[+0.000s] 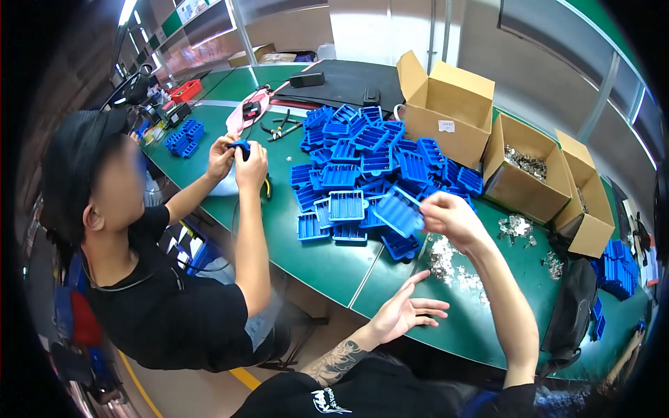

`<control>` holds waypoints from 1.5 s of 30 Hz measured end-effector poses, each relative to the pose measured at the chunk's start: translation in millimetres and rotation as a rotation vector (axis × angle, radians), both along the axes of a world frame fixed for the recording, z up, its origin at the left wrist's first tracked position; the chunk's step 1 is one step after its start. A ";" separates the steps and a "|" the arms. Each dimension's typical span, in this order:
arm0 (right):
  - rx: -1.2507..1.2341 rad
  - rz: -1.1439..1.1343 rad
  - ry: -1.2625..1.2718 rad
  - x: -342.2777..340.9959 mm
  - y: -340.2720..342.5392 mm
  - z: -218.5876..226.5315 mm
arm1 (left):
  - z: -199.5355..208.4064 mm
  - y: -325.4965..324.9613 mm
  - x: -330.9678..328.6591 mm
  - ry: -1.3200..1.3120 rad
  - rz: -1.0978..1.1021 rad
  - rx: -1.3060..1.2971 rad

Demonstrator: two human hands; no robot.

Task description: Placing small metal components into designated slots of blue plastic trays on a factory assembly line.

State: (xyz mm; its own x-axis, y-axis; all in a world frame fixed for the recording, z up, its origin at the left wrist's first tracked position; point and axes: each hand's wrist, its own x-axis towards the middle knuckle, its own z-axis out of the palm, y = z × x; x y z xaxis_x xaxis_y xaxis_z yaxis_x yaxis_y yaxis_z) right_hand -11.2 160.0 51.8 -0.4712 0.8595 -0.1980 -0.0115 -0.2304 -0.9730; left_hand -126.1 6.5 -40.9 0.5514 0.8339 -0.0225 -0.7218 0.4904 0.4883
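Note:
My right hand (449,217) pinches the edge of a blue plastic battery holder (399,211), a tray with parallel slots, at the near right side of a big heap. My left hand (408,313) is empty, palm up with its fingers spread, above the table's front edge. Beside it lies a scatter of small shiny metal pieces (442,259), probably contact clips. The heap of blue battery holders (346,204) spreads over the middle of the green table (334,268).
Open cardboard boxes (446,129) stand at the back right, one holding metal pieces (526,164). A black bag (570,306) and stacked blue holders (617,270) are at right. On my left, a co-worker (160,258) handles a blue part. Pliers (283,125) lie beyond.

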 end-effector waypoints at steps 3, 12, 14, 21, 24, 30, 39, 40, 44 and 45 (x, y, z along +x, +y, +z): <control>-0.008 -0.027 0.085 -25.2 9.4 -5.2 | 4.1 -0.1 -2.4 0.033 0.012 -0.021; 0.274 0.055 -0.313 26.1 -37.0 11.1 | 1.6 -3.0 0.7 0.034 0.007 0.021; 0.236 0.041 -0.326 57.5 -50.7 16.4 | 6.0 -1.8 4.1 0.082 0.012 0.022; 0.519 -0.203 -0.564 193.9 -92.0 34.1 | 12.1 -1.6 17.9 0.376 0.146 0.095; 0.648 -0.581 -0.743 268.6 -107.2 31.2 | 17.3 -3.0 33.9 0.406 0.164 0.116; 0.598 -1.160 -1.608 459.2 -163.8 -18.7 | 15.7 -2.7 58.1 0.432 0.089 0.172; 0.042 -1.289 -1.499 508.4 -203.9 -68.1 | 12.5 -4.7 53.4 0.424 0.096 0.142; 0.095 -1.343 -1.521 509.8 -207.3 -68.2 | 10.8 -4.5 52.8 0.425 0.097 0.143; 0.376 -1.459 -1.497 493.2 -209.8 -48.9 | 4.9 -1.2 49.0 0.354 0.058 0.147; 0.515 -1.431 -1.427 478.5 -203.6 -40.2 | 3.9 -2.1 49.2 0.355 0.060 0.145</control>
